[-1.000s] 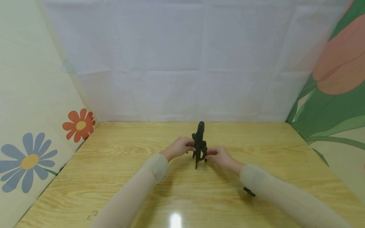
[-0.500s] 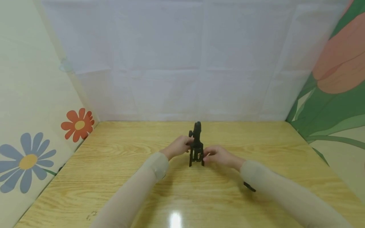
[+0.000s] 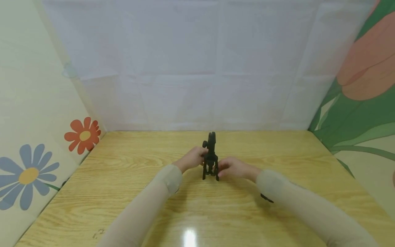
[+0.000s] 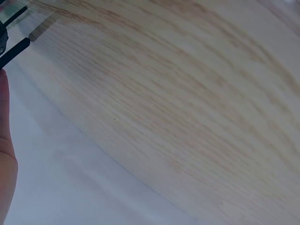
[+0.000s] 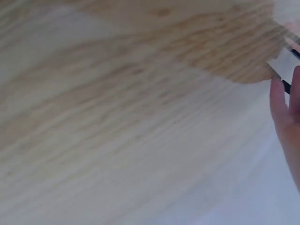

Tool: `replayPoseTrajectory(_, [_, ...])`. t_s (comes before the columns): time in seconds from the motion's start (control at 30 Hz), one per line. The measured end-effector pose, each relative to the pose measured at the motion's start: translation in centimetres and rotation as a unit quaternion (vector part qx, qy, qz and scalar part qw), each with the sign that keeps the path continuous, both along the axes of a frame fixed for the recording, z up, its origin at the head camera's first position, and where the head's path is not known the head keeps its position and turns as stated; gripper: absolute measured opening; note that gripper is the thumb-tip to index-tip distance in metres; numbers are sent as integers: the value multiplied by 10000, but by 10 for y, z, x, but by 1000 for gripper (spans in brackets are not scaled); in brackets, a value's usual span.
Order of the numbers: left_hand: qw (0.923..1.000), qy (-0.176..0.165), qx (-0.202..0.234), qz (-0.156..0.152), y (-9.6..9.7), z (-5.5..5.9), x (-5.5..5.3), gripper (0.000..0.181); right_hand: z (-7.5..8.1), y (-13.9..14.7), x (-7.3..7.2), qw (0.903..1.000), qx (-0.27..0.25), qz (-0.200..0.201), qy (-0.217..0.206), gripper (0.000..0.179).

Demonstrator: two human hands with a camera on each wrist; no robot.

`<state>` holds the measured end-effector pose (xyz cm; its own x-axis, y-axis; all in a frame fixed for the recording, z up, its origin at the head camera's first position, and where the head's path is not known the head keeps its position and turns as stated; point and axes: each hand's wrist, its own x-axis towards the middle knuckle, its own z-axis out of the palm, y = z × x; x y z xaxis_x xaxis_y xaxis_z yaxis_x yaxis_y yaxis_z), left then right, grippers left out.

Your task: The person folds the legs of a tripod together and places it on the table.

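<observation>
A small black stand [image 3: 211, 149] with a tall narrow top, a knob at its left and splayed legs stands upright on the wooden table. My left hand [image 3: 193, 157] grips its left side at mid-height, the fingertips partly hidden behind it. Lower down on the other side, my right hand [image 3: 237, 168] pinches near the right leg with thumb and fingers. Only dark leg ends [image 4: 18, 50] show at the corner of the left wrist view, above part of the hand. At the right wrist view's edge, thumb and finger meet by a black leg [image 5: 287, 86].
The wood-grain table [image 3: 123, 192] runs back to a white sheet [image 3: 172, 68] hung behind it. Flower-printed panels [image 3: 31, 175] flank both sides. A dark strap piece [image 3: 266, 198] hangs under my right sleeve.
The black stand has turned about its upright axis, so two legs now face me, and has shifted slightly left. Both hands stayed at its sides; the right followed it left.
</observation>
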<state>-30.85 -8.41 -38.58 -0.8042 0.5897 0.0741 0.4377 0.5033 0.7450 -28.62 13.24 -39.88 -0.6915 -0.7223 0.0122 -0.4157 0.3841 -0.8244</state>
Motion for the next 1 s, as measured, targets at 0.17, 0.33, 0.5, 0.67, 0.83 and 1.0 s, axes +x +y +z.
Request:
replayPoseTrajectory(0.17, [10000,-2,-13,-37,0,0,0,32,1,-3,2,9997,50,-6,225,17])
replayPoseTrajectory(0.33, [9999,-43,21,-93,0,1,1,27,2,-4,2,9994,35,-38,352,20])
replayPoseTrajectory(0.5, [9999,-132,10,-56,0,2,2,29,1,-3,1,9993,-12,-19,382,18])
replayPoseTrajectory(0.67, [9998,-190,9,-26,0,4,4,29,0,-4,0,9988,-17,-40,487,17])
replayPoseTrajectory(0.83, [9997,-240,103,38,0,3,5,27,-1,-5,0,9990,58,-266,366,17])
replayPoseTrajectory(1.0, [9996,-248,155,3,-1,1,5,28,-1,-7,2,9987,70,-375,346,16])
